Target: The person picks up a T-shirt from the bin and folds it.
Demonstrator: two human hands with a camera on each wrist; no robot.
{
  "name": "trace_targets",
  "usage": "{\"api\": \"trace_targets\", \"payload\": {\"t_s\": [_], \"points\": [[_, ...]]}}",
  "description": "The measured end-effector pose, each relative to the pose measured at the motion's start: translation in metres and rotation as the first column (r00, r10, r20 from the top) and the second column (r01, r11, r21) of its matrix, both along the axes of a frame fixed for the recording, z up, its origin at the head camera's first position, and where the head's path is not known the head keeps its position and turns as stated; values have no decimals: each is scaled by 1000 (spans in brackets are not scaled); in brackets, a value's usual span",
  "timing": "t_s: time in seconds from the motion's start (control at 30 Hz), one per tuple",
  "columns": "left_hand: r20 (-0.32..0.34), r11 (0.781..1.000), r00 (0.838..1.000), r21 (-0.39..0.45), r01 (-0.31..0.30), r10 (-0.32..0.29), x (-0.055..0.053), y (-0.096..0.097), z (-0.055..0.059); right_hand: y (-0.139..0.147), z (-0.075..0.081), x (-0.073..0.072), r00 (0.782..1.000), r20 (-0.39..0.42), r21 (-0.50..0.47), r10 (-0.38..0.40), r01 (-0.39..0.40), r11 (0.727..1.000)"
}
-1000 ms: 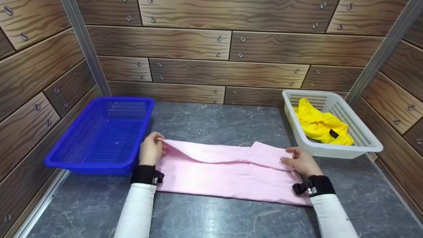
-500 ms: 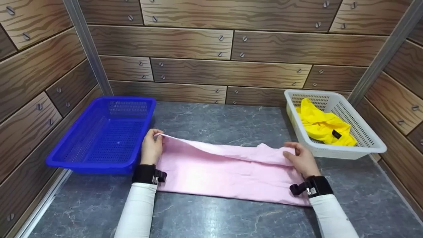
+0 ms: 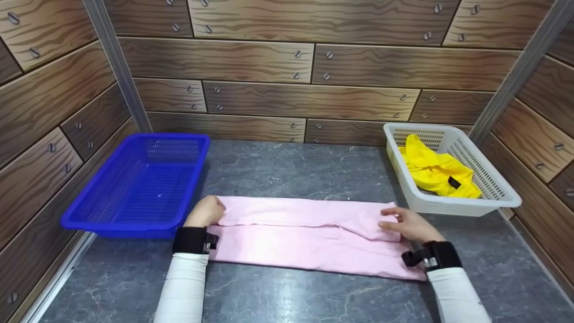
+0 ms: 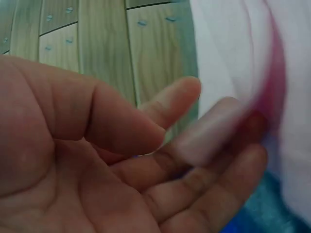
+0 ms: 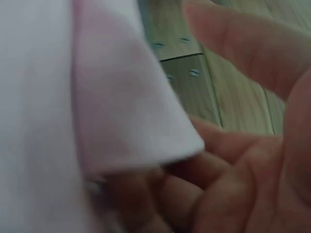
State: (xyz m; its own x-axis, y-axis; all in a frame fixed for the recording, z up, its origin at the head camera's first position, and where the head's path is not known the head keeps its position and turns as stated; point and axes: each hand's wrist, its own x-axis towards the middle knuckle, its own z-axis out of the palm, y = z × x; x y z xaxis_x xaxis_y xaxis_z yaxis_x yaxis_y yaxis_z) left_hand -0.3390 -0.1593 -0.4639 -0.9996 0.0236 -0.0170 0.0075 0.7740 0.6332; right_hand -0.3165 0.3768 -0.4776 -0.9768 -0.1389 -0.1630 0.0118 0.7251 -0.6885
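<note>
The pink cloth lies folded on the worktop. The left hand is at its 10 o'clock corner, fingers relaxed, thumb apart. The right hand touches the 3 o'clock edge, thumb clear. Blue basket: 10 o'clock. White basket, containing yellow cloth: 2 o'clock.

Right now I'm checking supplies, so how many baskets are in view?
2: a blue basket left of the pink cloth, a white basket holding yellow cloth at back right.
</note>
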Motion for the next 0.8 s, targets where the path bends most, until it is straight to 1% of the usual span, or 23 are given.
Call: {"api": "trace_targets", "payload": {"t_s": [0.03, 0.07, 0.13, 0.2, 0.27, 0.3, 0.33, 0.37, 0.4, 0.47, 0.5, 0.53, 0.6, 0.67, 0.7, 0.8], "points": [[0, 1000, 1000, -25, -4, 4, 0, 0, -2, -4, -3, -1, 1000, 1, 28, -20, 20, 999], [-12, 999, 1000, -29, -23, 23, -1, 1, -5, -8, -5, -1, 999, -27, 43, -34, 35, 998], [-62, 996, 994, -3, -93, 92, -1, 1, -8, -12, -4, -1, 992, -106, 31, -65, 69, 997], [-125, 987, 980, 45, -152, 157, -2, 2, -9, -10, 2, 0, 977, -199, 6, -77, 80, 997], [-192, 980, 962, 94, -177, 192, -1, 3, -8, -3, 13, 3, 957, -277, -34, -84, 77, 996], [-213, 978, 956, 108, -181, 200, -1, 3, -7, 1, 18, 5, 953, -290, -72, -85, 66, 995], [-224, 977, 953, 111, -180, 201, -1, 3, -5, 7, 23, 7, 954, -290, -105, -70, 40, 994], [-224, 979, 955, 102, -176, 195, -1, 3, -4, 12, 27, 9, 959, -279, -123, -40, 5, 992], [-210, 982, 960, 86, -170, 184, 0, 3, -2, 17, 29, 11, 967, -257, -117, 1, -32, 993], [-152, 989, 977, 32, -146, 150, 1, 2, -3, 21, 28, 12, 981, -173, -80, 84, -99, 992], [-113, 991, 985, -1, -133, 132, 1, 1, -5, 21, 24, 11, 984, -126, -50, 129, -136, 989], [-76, 992, 990, -32, -118, 116, 1, 0, -7, 19, 20, 10, 979, -99, 0, 176, -177, 984], [-21, 993, 996, -77, -92, 91, 2, -1, -12, 11, 12, 7, 970, -67, 76, 234, -229, 971], [0, 993, 997, -91, -79, 79, 2, -2, -14, 4, 9, 6, 966, -62, 85, 250, -244, 966], [0, 993, 997, -87, -79, 79, 2, -2, -13, 3, 10, 6, 962, -82, 76, 261, -255, 964], [-25, 996, 997, -52, -73, 72, 4, -1, -5, 6, 24, 13, 963, -116, 11, 245, -245, 969]]}}
